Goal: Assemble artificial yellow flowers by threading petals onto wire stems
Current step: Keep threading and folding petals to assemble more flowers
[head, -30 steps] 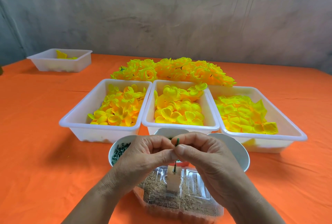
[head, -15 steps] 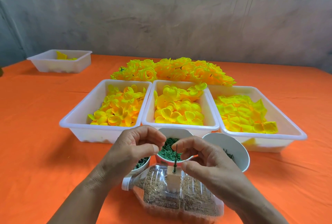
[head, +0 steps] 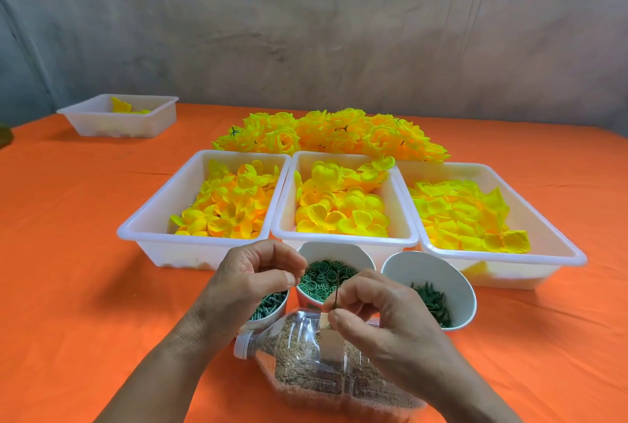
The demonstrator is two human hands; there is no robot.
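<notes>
Your left hand (head: pixel 251 283) hovered, fingers curled, thumb pressed to the forefinger tip; whether it held anything couldn't be seen. Your right hand (head: pixel 384 317) sat near it, slightly lower, thumb and forefinger pinching an upright wire stem (head: pixel 337 290). Both forearms angled inward.

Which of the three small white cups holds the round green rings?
The middle cup, just behind the bottle. Its green pieces are flat rings; the left cup holds short green rods, and the right cup holds dark pointed pieces.
</notes>
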